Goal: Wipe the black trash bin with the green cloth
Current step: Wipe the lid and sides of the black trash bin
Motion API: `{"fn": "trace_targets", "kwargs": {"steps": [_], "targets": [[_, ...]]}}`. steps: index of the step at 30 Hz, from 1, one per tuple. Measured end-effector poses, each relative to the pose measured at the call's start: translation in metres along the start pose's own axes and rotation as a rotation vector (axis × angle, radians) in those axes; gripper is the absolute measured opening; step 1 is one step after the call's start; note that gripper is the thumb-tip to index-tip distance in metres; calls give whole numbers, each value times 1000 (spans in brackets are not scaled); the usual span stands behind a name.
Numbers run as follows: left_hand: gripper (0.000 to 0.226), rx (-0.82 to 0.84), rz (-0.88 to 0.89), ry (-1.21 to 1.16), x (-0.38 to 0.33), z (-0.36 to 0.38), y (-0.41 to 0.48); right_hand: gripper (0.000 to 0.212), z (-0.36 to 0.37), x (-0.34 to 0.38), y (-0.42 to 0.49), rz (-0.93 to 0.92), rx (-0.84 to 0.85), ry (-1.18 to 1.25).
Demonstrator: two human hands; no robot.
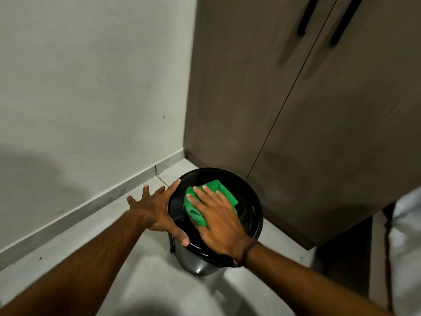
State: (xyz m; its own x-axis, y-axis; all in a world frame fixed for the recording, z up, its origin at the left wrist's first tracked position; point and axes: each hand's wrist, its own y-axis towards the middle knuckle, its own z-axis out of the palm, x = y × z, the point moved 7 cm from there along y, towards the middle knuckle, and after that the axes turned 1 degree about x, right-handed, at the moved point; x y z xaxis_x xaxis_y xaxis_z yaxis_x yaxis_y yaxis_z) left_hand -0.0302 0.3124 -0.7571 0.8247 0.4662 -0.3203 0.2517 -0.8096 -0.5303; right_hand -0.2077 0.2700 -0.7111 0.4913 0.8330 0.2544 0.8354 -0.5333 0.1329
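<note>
Bin [247, 197] in corner: wall [91, 87] left, cupboard [296, 133] behind.
Cloth [211, 195] on lid, under right hand [221, 222]; left hand [159, 210] against left rim.

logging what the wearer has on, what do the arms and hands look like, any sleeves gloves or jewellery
Both forearms are bare as far as the view shows, with no sleeves. Both hands are bare too, without gloves. The right hand has a dark band at its wrist. The left hand shows no rings or band.
</note>
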Motion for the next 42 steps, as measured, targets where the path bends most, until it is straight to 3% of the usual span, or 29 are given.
{"fn": "trace_targets", "kwargs": {"steps": [4, 8, 11, 19, 26, 29, 34, 42], "targets": [[182, 15, 22, -37, -2, -1, 0, 74, -15, -31, -56, -16, 22, 33], [179, 21, 41, -45, -4, -2, -2, 53, -39, -87, -35, 182, -28, 47], [180, 15, 27, -74, -6, 0, -3, 53, -37, -88, -2, 288, -26, 28], [183, 10, 1, -59, -3, 4, -1, 70, 2, 1, -52, 34, -5, 7], [186, 0, -1, -63, 0, 7, 3, 68, -5, -21, 52, 55, 66, -16], [181, -30, 1, -54, 4, 7, 5, 58, -20, -56, 74, 166, 36, 18], [177, -35, -22, -48, 9, 8, 4, 27, -48, -123, 26, 532, -103, 242], [177, -39, -35, -58, 8, 12, -1, 32, -52, -112, -56, 803, -119, 128]]}}
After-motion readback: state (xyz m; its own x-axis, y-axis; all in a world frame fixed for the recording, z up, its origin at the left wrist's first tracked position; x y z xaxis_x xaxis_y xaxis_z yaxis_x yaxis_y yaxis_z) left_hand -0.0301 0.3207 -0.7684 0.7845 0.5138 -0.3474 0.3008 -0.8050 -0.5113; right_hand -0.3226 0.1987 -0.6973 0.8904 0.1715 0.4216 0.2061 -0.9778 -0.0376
